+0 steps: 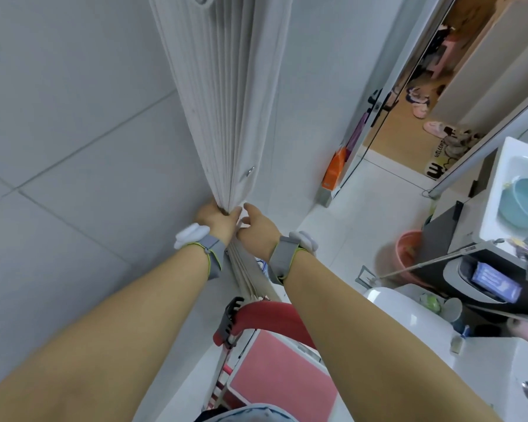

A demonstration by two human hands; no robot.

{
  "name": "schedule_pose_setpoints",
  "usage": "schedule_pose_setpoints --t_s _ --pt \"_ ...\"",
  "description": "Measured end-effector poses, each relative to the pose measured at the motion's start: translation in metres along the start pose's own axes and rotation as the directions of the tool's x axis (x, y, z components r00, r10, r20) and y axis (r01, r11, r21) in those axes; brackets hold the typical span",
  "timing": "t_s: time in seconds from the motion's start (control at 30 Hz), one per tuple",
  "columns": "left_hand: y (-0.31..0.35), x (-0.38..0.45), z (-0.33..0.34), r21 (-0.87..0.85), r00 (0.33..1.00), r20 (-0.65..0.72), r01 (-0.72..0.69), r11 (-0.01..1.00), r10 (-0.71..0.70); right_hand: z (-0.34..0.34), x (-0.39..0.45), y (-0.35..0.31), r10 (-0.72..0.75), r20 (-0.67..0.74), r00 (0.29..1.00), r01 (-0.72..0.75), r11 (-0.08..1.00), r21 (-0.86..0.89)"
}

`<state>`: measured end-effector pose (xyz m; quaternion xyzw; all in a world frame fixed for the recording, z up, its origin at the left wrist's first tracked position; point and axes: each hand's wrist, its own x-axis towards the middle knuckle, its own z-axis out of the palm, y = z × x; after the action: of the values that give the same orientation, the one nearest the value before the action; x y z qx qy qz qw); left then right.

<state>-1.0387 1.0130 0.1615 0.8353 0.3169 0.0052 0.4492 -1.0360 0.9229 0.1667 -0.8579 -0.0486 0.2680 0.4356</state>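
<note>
A white pleated shower curtain [226, 102] hangs bunched against the grey tiled wall, its folds gathered tight. My left hand [217, 219] grips the gathered folds from the left, fingers curled round the bundle. My right hand [256, 228] sits against the same bundle from the right, thumb and fingers pinching the fabric's edge. Both wrists wear grey bands. The curtain's lower part [250, 278] falls between my forearms and is partly hidden by them.
Below my arms stand a red-padded rail [265, 313] and a pink stool top [275, 373]. A white toilet [409, 318] and basin [506, 379] are at the right, with a washing machine holding a blue bowl [525, 205]. An open doorway [409, 123] lies ahead right.
</note>
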Motion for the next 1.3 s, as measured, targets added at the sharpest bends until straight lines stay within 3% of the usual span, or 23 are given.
schedule_pose_setpoints --t_s 0.17,0.37,0.5,0.63,0.77,0.87,1.07,1.3 --pt "0.001 -0.005 0.004 -0.142 1.000 0.008 0.011 0.990 -0.010 0.002 -0.006 0.001 -0.011 -0.077 0.997 0.009 1.000 -0.026" --pt "0.014 -0.018 0.006 -0.303 0.966 -0.158 -0.246 0.921 0.206 -0.017 -0.011 -0.001 0.013 -0.139 0.990 -0.020 0.999 -0.047" --pt "0.015 -0.019 0.008 -0.344 0.977 -0.178 -0.170 0.924 0.113 -0.020 -0.011 -0.006 -0.006 -0.228 0.974 -0.006 0.999 -0.052" --pt "0.013 -0.022 0.006 -0.263 0.991 0.024 0.130 0.956 -0.128 -0.024 -0.022 -0.006 -0.056 -0.244 0.968 0.048 0.998 -0.040" --pt "0.018 -0.025 0.001 -0.114 0.932 0.337 0.177 0.978 -0.129 -0.027 -0.029 -0.003 -0.060 -0.250 0.966 0.055 0.998 -0.026" --pt "0.022 -0.031 0.000 -0.007 0.864 0.467 0.216 0.976 -0.187 -0.030 -0.033 -0.001 -0.051 -0.254 0.966 0.051 0.999 -0.007" --pt "0.039 -0.038 -0.001 -0.098 0.907 0.421 0.021 0.995 0.022 -0.045 -0.048 -0.009 -0.143 -0.365 0.920 0.135 0.990 -0.048" --pt "0.088 -0.044 -0.039 -0.102 0.890 0.403 -0.188 0.977 0.213 -0.072 -0.065 -0.049 -0.209 -0.441 0.873 0.203 0.977 -0.061"
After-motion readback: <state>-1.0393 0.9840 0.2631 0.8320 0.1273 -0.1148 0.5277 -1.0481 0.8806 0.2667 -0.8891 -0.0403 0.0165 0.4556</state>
